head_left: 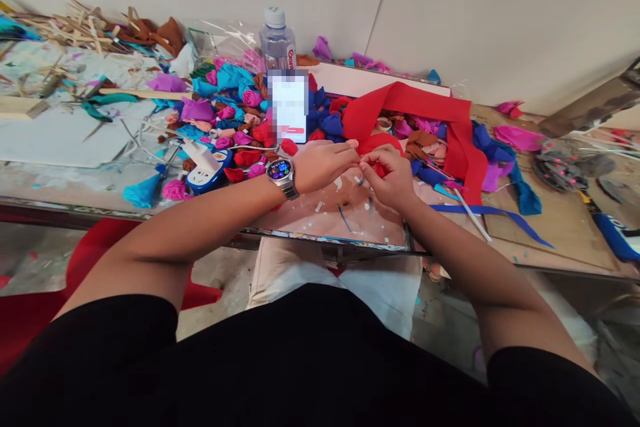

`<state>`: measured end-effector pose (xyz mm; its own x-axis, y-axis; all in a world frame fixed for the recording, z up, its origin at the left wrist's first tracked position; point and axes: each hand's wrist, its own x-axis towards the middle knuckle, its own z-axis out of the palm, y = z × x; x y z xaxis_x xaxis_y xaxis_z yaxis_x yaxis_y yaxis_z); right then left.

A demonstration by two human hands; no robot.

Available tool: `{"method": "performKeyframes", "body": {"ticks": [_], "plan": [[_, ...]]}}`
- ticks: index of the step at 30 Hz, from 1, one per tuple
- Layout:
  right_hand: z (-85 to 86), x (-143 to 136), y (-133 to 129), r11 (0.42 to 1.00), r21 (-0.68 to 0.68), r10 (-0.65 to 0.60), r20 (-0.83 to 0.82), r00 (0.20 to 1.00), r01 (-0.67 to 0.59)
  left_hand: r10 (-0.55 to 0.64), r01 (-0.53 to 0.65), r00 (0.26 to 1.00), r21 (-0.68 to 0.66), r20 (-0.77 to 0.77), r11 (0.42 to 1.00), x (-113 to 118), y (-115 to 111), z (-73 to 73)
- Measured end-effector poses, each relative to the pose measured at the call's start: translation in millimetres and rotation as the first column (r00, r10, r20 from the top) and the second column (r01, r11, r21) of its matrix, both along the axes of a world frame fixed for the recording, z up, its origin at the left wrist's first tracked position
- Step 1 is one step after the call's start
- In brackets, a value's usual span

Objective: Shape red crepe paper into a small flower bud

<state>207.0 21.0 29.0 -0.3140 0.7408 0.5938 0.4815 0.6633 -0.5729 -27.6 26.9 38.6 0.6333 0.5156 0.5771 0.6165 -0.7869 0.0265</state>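
Observation:
My left hand (pixel 323 165), with a watch (pixel 281 177) on its wrist, reaches across the front of the table. Its fingers are pressed together, and their tips meet those of my right hand (pixel 389 177). A small bit of red cloth (pixel 380 169) shows among the curled fingers of my right hand. Whatever lies between the left fingertips is too small and hidden to make out. Just behind the hands, a wide red cloth strip (pixel 410 99) loops over a heap of coloured cloth pieces and drapes down to the right.
Left of my hands stand a phone (pixel 290 110), a water bottle (pixel 277 43) and a blue-and-white power socket (pixel 207 173). Rolled cloth flowers (pixel 250 99) surround them. Green-handled pliers (pixel 107 105) and wood sticks (pixel 85 27) lie farther left. A blue ribbon (pixel 520 215) lies right.

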Motion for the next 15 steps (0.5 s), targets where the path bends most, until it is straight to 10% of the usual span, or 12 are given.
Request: {"method": "performKeyframes", "body": {"ticks": [9, 15], "plan": [[-1.3, 2, 3, 0.985, 0.172, -0.021, 0.091, 0.996, 0.005, 0.041, 0.008, 0.974, -0.214, 0.223, 0.977, 6, -12, 7.1], [-3.0, 7, 5, 0.967, 0.254, -0.058, 0.188, 0.98, 0.008, 0.117, 0.274, 0.868, -0.663, 0.482, 0.696, 11, -10, 8.6]]}}
